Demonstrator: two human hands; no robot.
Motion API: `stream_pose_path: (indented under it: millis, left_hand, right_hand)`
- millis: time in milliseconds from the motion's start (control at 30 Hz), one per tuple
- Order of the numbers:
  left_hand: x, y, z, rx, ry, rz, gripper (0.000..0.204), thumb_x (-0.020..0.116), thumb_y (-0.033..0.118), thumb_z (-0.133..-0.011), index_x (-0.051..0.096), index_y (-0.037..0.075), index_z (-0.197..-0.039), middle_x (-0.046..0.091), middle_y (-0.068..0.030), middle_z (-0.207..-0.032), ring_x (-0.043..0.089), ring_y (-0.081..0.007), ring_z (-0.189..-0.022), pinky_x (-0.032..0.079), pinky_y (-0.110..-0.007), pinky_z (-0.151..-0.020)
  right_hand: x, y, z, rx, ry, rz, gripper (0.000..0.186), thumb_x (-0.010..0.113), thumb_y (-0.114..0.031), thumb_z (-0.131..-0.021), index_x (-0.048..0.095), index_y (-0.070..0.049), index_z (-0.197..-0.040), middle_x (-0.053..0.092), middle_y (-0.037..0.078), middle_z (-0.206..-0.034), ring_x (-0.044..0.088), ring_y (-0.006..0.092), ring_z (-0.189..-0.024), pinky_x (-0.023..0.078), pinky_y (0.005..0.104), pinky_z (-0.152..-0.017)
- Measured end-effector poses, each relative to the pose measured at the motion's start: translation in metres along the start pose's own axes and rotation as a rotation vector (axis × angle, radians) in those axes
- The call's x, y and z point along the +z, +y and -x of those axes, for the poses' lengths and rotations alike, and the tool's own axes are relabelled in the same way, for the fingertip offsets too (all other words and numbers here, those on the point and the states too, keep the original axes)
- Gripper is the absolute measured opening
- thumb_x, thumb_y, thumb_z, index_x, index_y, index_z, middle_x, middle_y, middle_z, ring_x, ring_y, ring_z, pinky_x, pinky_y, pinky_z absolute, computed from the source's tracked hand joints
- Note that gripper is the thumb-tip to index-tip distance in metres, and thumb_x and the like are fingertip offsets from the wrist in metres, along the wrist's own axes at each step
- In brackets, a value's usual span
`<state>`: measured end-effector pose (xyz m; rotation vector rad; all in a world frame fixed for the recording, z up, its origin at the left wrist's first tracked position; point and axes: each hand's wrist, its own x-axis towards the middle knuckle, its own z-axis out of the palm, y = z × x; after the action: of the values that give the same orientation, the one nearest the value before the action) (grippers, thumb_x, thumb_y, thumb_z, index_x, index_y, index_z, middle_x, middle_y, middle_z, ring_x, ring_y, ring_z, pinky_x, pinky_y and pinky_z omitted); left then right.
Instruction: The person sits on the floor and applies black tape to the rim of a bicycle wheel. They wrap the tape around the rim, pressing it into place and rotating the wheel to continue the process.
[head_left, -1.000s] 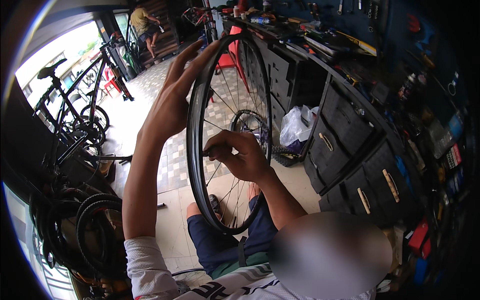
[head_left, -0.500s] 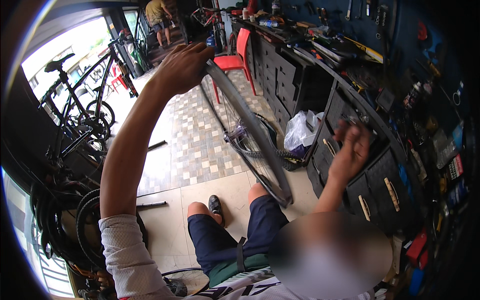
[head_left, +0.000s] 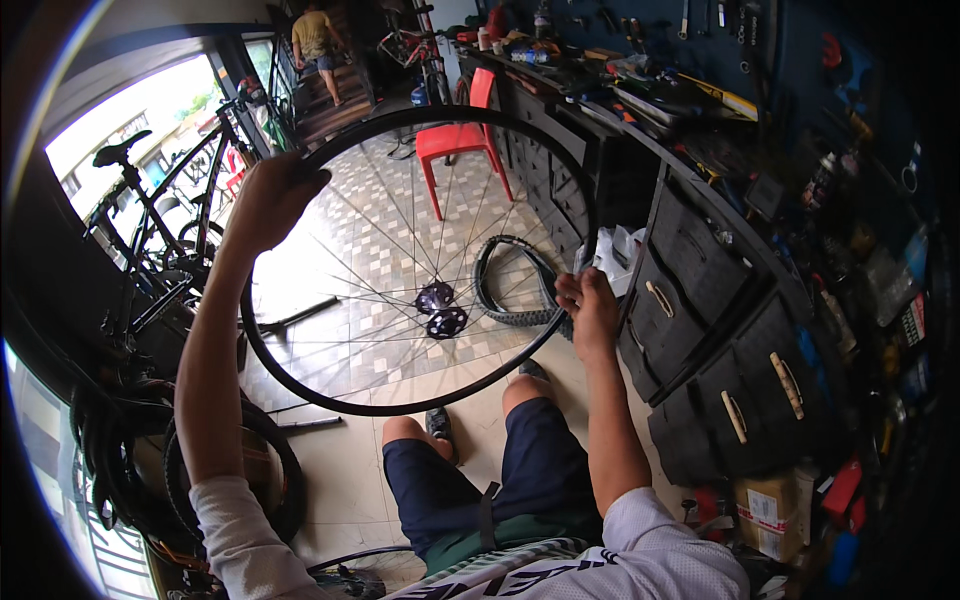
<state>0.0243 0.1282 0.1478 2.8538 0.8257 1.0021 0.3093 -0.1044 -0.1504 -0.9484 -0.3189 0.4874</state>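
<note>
Two closed grips steady the bare bicycle wheel (head_left: 420, 262), my left hand (head_left: 268, 198) and right hand (head_left: 590, 312) clamping opposite rim sides; I'd keep it level, fingers off spokes.

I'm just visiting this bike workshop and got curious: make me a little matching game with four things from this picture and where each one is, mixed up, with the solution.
Things:
1. bare wheel rim
2. loose tyre
3. red plastic chair
4. black bicycle

Places:
A. lying on the tiled floor, seen through the spokes
B. parked by the bright doorway on the left
C. held between the left hand and the right hand
D. standing on the floor beside the long workbench

Pairs: 1-C, 2-A, 3-D, 4-B
</note>
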Motion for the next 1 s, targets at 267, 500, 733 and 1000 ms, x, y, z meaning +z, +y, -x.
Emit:
stream_pose_path:
  millis: [267,500,733,1000]
  left_hand:
    - [0.059,-0.021,0.148,-0.479,0.34,0.626,0.031,0.074,0.022,-0.097,0.057,0.008,-0.075,0.042,0.0083,-0.058,0.035,-0.0022,-0.049,0.025,-0.026,-0.044]
    - [0.171,0.014,0.228,-0.615,0.621,1.141,0.024,0.066,0.011,-0.1,0.056,0.009,-0.079,0.049,0.0044,-0.058,0.044,-0.004,-0.044,0.034,-0.023,-0.041]
    - [0.254,0.056,0.289,-0.658,0.457,1.353,0.012,0.059,0.004,-0.102,0.049,0.005,-0.096,0.053,-0.0013,-0.078,0.058,-0.0097,-0.06,0.061,-0.032,-0.064]
    - [0.26,0.066,0.333,-0.744,0.205,1.398,0.049,0.066,0.009,-0.097,0.039,-0.001,-0.137,0.059,-0.0115,-0.111,0.066,-0.0219,-0.099,0.058,-0.037,-0.088]
  right_hand:
    - [0.108,-0.033,-0.084,0.033,-0.189,-0.175,0.022,0.054,-0.039,-0.107,0.057,-0.017,-0.111,0.068,0.001,-0.112,0.064,0.0143,-0.101,0.047,0.0358,-0.081]
    - [0.174,-0.083,-0.095,-0.11,-0.236,0.041,0.022,0.05,-0.036,-0.109,0.059,-0.016,-0.111,0.074,-0.003,-0.098,0.06,0.006,-0.076,0.041,0.0244,-0.062]
    - [0.177,-0.083,-0.067,-0.373,-0.367,0.169,0.021,0.056,-0.031,-0.108,0.06,-0.011,-0.103,0.071,0.0,-0.093,0.067,0.0088,-0.083,0.045,0.0233,-0.069]
    - [0.144,-0.06,-0.051,-0.394,-0.528,0.352,0.026,0.053,-0.032,-0.11,0.061,-0.009,-0.101,0.073,0.002,-0.099,0.069,0.0094,-0.089,0.049,0.0247,-0.076]
